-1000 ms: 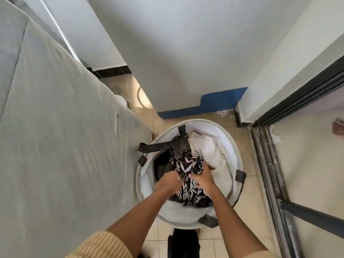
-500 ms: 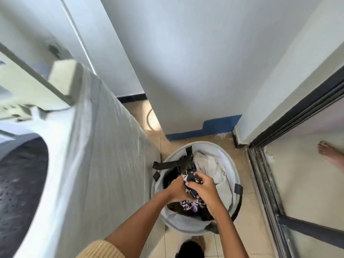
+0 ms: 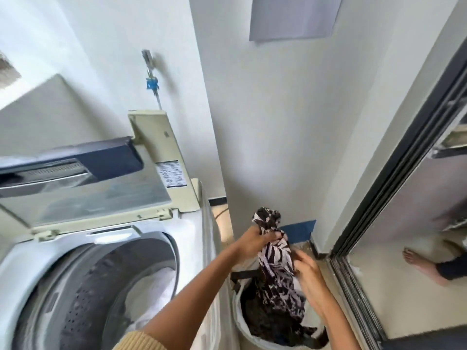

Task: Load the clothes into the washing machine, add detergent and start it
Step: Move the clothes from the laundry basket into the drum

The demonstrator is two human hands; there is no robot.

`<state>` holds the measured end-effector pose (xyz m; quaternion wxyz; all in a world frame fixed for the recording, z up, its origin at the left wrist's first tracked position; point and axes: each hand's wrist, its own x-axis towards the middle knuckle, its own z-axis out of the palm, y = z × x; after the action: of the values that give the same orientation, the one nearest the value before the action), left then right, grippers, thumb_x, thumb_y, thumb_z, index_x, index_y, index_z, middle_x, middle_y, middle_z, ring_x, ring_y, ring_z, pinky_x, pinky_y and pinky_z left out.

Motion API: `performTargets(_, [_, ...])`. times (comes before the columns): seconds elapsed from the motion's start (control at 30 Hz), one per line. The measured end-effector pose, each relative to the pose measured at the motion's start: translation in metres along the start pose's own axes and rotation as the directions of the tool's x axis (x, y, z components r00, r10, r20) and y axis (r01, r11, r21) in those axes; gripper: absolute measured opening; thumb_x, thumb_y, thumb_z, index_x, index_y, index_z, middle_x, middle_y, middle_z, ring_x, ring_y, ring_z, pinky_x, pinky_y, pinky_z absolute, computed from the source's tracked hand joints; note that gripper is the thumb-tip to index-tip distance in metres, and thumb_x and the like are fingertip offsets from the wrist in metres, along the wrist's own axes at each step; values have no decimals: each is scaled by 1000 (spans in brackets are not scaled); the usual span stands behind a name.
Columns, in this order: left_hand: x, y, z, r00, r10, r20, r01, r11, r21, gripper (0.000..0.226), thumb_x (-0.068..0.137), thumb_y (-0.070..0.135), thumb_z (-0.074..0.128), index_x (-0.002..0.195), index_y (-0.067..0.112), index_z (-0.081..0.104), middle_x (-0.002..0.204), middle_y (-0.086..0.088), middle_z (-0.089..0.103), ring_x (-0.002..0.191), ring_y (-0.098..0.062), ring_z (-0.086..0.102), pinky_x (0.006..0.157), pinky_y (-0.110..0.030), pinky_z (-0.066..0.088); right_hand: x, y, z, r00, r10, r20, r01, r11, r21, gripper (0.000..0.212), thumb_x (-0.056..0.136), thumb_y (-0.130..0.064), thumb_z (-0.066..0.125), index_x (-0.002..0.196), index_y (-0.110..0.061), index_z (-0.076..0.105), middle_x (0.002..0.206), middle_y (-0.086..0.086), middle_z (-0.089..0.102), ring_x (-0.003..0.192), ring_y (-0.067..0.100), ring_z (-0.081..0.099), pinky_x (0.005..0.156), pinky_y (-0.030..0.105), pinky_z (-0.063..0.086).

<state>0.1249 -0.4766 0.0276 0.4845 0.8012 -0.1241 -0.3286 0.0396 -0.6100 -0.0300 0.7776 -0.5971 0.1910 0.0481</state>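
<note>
My left hand (image 3: 254, 242) grips the top of a black-and-white patterned garment (image 3: 276, 263) and holds it up above the white laundry basket (image 3: 243, 322). The cloth hangs down into the basket, where dark clothes (image 3: 267, 319) lie. My right hand (image 3: 309, 274) touches the garment's right side with its fingers apart. At the left stands the top-loading washing machine (image 3: 151, 238) with its lid (image 3: 83, 188) raised. Something white (image 3: 154, 291) lies in its drum.
A white wall corner (image 3: 252, 147) rises right behind the basket. A dark sliding-door frame (image 3: 374, 223) runs along the right, with a person's bare foot (image 3: 417, 261) beyond it. A tap with a blue fitting (image 3: 151, 83) sits on the wall above the machine.
The patterned garment has been lifted out of the basket, up and toward the machine. My view has swung up and left, bringing the open drum and raised lid into sight.
</note>
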Motion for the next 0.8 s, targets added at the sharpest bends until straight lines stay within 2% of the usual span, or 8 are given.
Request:
performTargets(0.07, [-22, 14, -19, 998, 28, -51, -33, 994, -100, 32, 97, 30, 48, 111, 4, 59, 107, -6, 65, 79, -2, 63, 71, -19, 52, -12, -9, 18, 998, -19, 60, 11, 992, 127, 21, 87, -15, 53, 96, -9, 70, 98, 11, 73, 94, 25, 66, 83, 34, 51])
performTargets(0.2, [-65, 24, -60, 992, 52, -116, -89, 936, -340, 39, 96, 32, 47, 120, 2, 56, 113, -11, 69, 104, -23, 67, 99, -43, 48, -22, -29, 47, 979, -53, 198, 12, 980, 201, 62, 59, -57, 74, 106, -17, 70, 115, 3, 69, 111, 15, 62, 91, 27, 49])
performTargets(0.33, [-105, 38, -99, 974, 74, -216, -190, 785, -590, 40, 98, 29, 42, 122, 1, 57, 108, -12, 70, 96, -22, 69, 84, -33, 56, -17, -42, 68, 969, 21, 245, 15, 989, -147, 77, 66, -42, 78, 131, -12, 48, 132, -2, 53, 125, 16, 48, 112, 40, 31])
performTargets(0.5, [-173, 58, -159, 923, 142, -357, -374, 542, -752, 44, 95, 40, 39, 117, 11, 63, 113, -9, 70, 102, -20, 68, 84, -36, 54, 2, -44, 93, 949, 137, 285, 87, 752, -653, 25, 78, -20, 70, 102, -11, 66, 102, 6, 70, 99, 22, 65, 93, 39, 48])
performTargets(0.6, [-215, 56, -197, 845, 178, -504, -529, 413, -741, 48, 91, 44, 39, 95, 13, 76, 109, -7, 72, 99, -20, 68, 84, -36, 54, 9, -55, 112, 970, 109, 218, 72, 727, -683, 26, 91, -24, 58, 90, 2, 62, 94, 16, 70, 69, 7, 62, 64, 20, 46])
performTargets(0.67, [-234, 40, -214, 797, 154, -584, -594, 382, -708, 52, 95, 44, 35, 88, 15, 78, 106, -6, 73, 98, -18, 69, 83, -33, 54, -3, -84, 137, 977, 24, 213, 123, 752, -647, 22, 94, -16, 51, 75, -9, 57, 73, 3, 62, 48, -4, 54, 46, 9, 37])
performTargets(0.73, [-248, 18, -225, 773, 137, -620, -621, 365, -694, 51, 96, 40, 35, 86, 15, 78, 102, -6, 74, 94, -18, 70, 75, -31, 58, -8, -108, 159, 969, -74, 237, 210, 755, -622, 17, 94, -7, 49, 81, -8, 60, 76, 4, 62, 61, 3, 57, 49, 6, 39])
performTargets(0.8, [-258, -5, -232, 749, 99, -656, -637, 381, -670, 49, 97, 35, 36, 81, 16, 79, 96, -5, 75, 87, -16, 71, 70, -29, 59, -16, -127, 181, 937, -174, 303, 328, 733, -595, 17, 93, -4, 48, 98, -9, 64, 99, 18, 68, 82, 17, 60, 71, 17, 47])
